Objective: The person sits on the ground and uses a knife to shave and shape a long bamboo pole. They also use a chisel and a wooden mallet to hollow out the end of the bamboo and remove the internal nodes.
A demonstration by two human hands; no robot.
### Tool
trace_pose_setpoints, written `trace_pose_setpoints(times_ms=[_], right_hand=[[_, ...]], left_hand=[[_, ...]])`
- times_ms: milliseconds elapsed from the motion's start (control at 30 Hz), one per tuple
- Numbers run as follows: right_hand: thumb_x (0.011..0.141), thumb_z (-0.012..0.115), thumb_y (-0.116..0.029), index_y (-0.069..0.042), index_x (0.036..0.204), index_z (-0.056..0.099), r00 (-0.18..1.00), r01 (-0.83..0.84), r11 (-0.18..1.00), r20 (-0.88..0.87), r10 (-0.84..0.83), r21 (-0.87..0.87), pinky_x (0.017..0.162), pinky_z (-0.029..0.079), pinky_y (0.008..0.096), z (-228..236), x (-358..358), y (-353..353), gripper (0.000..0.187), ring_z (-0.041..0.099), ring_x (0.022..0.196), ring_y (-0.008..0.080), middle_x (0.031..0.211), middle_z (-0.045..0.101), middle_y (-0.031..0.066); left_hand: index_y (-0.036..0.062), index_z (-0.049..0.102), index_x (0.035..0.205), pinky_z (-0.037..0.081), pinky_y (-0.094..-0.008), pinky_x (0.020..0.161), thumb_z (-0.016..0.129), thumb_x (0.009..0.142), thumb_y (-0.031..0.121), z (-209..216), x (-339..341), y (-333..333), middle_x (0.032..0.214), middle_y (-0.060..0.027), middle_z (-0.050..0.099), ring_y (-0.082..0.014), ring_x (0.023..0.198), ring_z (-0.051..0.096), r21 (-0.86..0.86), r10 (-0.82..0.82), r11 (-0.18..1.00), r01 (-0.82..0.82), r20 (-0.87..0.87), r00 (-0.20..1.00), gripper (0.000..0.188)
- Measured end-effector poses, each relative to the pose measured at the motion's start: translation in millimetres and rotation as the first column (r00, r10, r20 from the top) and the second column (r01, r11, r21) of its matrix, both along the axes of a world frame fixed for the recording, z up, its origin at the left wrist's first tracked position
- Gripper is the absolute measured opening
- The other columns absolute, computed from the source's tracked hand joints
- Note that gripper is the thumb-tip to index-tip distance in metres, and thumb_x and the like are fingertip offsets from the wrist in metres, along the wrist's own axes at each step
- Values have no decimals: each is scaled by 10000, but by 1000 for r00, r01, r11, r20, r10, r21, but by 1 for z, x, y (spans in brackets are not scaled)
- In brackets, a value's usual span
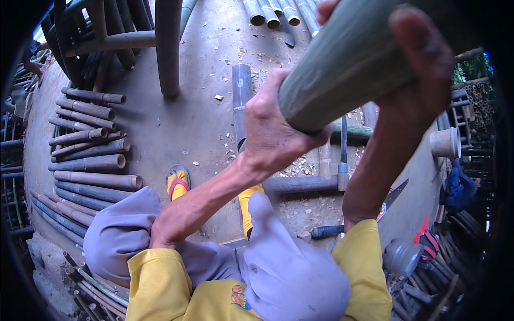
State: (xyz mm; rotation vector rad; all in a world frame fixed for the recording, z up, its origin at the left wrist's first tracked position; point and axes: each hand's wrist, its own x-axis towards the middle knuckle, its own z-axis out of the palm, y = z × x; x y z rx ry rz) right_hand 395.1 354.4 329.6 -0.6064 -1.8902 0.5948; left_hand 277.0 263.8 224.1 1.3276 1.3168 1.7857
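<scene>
Thick green bamboo pole (348, 69) slants across upper rt of frame, L hand (274, 125) curled round its lower end nr ctr, R hand (420, 77) grasping it farther up, spread wide round its girth.

Lighting: daylight, mod. level, bluish cast on floor (155, 139). Bright spots at far upper L edge and, R edge, around foliage (475, 67). Soft shadows by stacked poles (88, 163), L side. R hand (420, 75), upper R: dim, blurred. Bamboo tube (342, 69): soft focus. Fisheye: corners black, edges bowed.
</scene>
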Motion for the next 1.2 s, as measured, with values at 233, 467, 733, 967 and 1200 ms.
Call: trace_pose_setpoints(times_ms=[233,467,733,967,1200], right_hand=[[769,765,-496,-19,1525,-31,939,-309,936,-208,273,-167,1112,271,470,-1,55,-15,1197,419,1314,291,1399,442,185],[686,863,-329,17,1368,391,960,239,691,272,-63,-682,990,422,418,-254,112,-206,899,525,1165,329,1246,517,207],[640,842,-179,2,1169,471,762,647,490,475,-440,-584,708,539,415,-290,126,-297,671,664,772,311,878,635,157],[625,828,-201,-13,1174,502,689,701,498,664,-290,-510,734,535,467,-278,150,-329,665,656,858,426,959,648,231],[618,845,-263,-32,1204,490,650,724,402,749,-125,-561,741,520,493,-260,164,-332,723,654,881,443,938,666,245]], left_hand=[[-52,573,1054,525,-331,726,808,493,216,61,3,12,862,-132,649,-211,756,631,-79,-350,929,361,121,929,665],[-32,577,1052,497,-300,782,802,519,193,41,31,10,912,-82,631,-167,816,605,-115,-494,815,568,377,784,621],[-17,570,968,497,-309,697,775,653,135,-41,66,-7,841,-71,607,-145,742,592,-297,-277,780,551,625,730,406],[11,563,943,517,-339,627,743,676,99,-117,75,-20,807,-70,596,-167,688,594,-496,25,703,510,733,679,334],[8,576,940,525,-378,590,738,700,154,-161,74,-22,805,-83,584,-192,666,588,-598,180,610,520,744,644,324]])
